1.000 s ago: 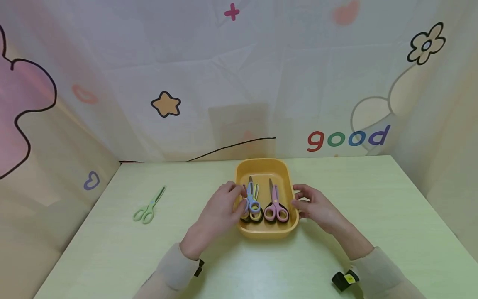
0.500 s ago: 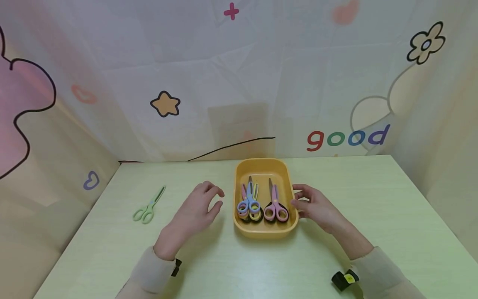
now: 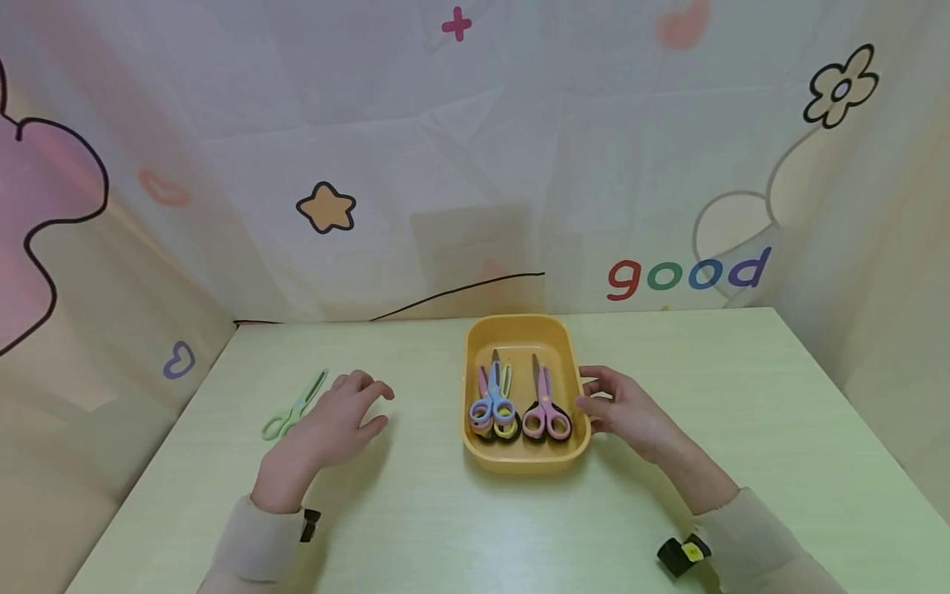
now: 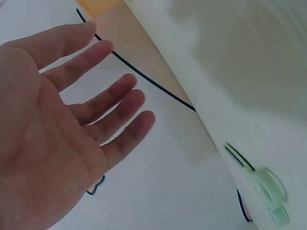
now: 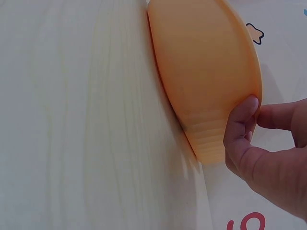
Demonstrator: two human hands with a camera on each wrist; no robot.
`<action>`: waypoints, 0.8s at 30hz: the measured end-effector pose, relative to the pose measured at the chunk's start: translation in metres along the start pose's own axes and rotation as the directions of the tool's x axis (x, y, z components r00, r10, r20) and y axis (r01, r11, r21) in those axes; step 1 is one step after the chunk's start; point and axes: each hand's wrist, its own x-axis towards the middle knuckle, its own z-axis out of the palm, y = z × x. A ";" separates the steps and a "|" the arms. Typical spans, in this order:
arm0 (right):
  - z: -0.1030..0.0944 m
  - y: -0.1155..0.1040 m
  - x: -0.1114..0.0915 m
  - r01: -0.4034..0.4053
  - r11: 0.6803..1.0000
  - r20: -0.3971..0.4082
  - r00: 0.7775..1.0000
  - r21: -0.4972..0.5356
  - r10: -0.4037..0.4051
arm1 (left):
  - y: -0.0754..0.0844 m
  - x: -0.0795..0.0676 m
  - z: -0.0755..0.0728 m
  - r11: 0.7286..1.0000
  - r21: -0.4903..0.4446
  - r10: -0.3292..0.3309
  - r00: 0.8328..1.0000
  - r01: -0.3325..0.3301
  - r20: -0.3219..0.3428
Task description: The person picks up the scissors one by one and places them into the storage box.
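Observation:
My left hand (image 3: 326, 429) is above the table just right of a green pair of scissors (image 3: 282, 419), partly covering its handles in the head view. Its fingers are spread and loosely bent around nothing; the left wrist view shows the bare palm and the green scissors (image 4: 268, 189) apart from it. With thumb and fingers my right hand (image 3: 631, 412) holds the right rim of a yellow tray (image 3: 527, 466). Inside lie blue scissors (image 3: 493, 388) over pink and yellow ones, and a pink pair (image 3: 547, 408) over a black-handled one.
A pale wooden table (image 3: 475, 536) carries everything. Behind it hangs a printed curtain (image 3: 356, 124) that meets the back edge. Dark wrist devices (image 3: 683, 554) sit at both sleeves.
My left hand has let go of the blue scissors in the tray and moved left, to beside the green scissors. The right hand and tray have stayed put.

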 end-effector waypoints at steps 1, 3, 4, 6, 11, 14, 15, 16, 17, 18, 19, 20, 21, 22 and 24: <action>0.000 0.000 0.000 0.001 1.000 0.000 1.000 0.000 -0.001 | -0.003 -0.002 -0.001 1.000 0.007 -0.019 1.000 0.019 0.016; 0.000 -0.001 0.000 0.000 1.000 0.000 1.000 -0.002 0.000 | -0.008 -0.006 -0.003 0.998 0.017 -0.054 0.998 0.054 0.044; 0.001 -0.001 -0.001 -0.002 1.000 -0.002 1.000 -0.004 0.002 | -0.010 -0.008 -0.004 0.997 0.020 -0.074 0.996 0.073 0.058; 0.001 -0.001 -0.001 -0.003 1.000 -0.004 1.000 -0.006 0.003 | -0.014 -0.012 -0.007 0.994 0.026 -0.109 0.990 0.107 0.086; 0.001 -0.002 -0.001 -0.005 1.000 -0.005 1.000 -0.008 0.005 | -0.027 -0.021 -0.008 0.985 0.037 -0.171 0.979 0.168 0.109; 0.001 -0.001 0.000 -0.010 1.000 -0.005 1.000 -0.011 0.010 | -0.036 -0.026 -0.006 0.981 0.039 -0.195 0.976 0.192 0.098; 0.001 -0.001 0.000 -0.012 1.000 -0.005 1.000 -0.012 0.011 | -0.038 -0.028 -0.006 0.977 0.038 -0.211 0.972 0.208 0.100; 0.001 -0.001 0.000 -0.014 1.000 -0.005 1.000 -0.013 0.014 | -0.041 -0.030 -0.006 0.973 0.038 -0.229 0.968 0.226 0.103; 0.001 -0.001 0.000 -0.015 1.000 -0.006 1.000 -0.014 0.015 | -0.044 -0.031 -0.006 0.968 0.039 -0.250 0.962 0.247 0.108; 0.001 -0.001 0.000 -0.016 1.000 -0.007 1.000 -0.014 0.016 | -0.046 -0.033 -0.006 0.962 0.038 -0.274 0.954 0.272 0.117; 0.001 -0.001 0.000 -0.017 1.000 -0.007 1.000 -0.015 0.017 | -0.048 -0.034 -0.006 0.955 0.038 -0.298 0.946 0.295 0.128; 0.001 -0.001 0.000 -0.018 1.000 -0.008 1.000 -0.016 0.018 | -0.051 -0.035 -0.006 0.947 0.037 -0.321 0.937 0.319 0.141; 0.001 -0.001 0.000 -0.018 1.000 -0.009 1.000 -0.016 0.018 | -0.053 -0.036 -0.006 0.940 0.036 -0.341 0.927 0.340 0.154; 0.001 -0.001 0.000 -0.019 1.000 -0.008 1.000 -0.016 0.018 | -0.055 -0.037 -0.007 0.933 0.034 -0.359 0.919 0.358 0.166; 0.001 -0.001 0.000 -0.018 1.000 -0.007 1.000 -0.015 0.018 | -0.059 -0.038 -0.008 0.922 0.031 -0.385 0.904 0.387 0.186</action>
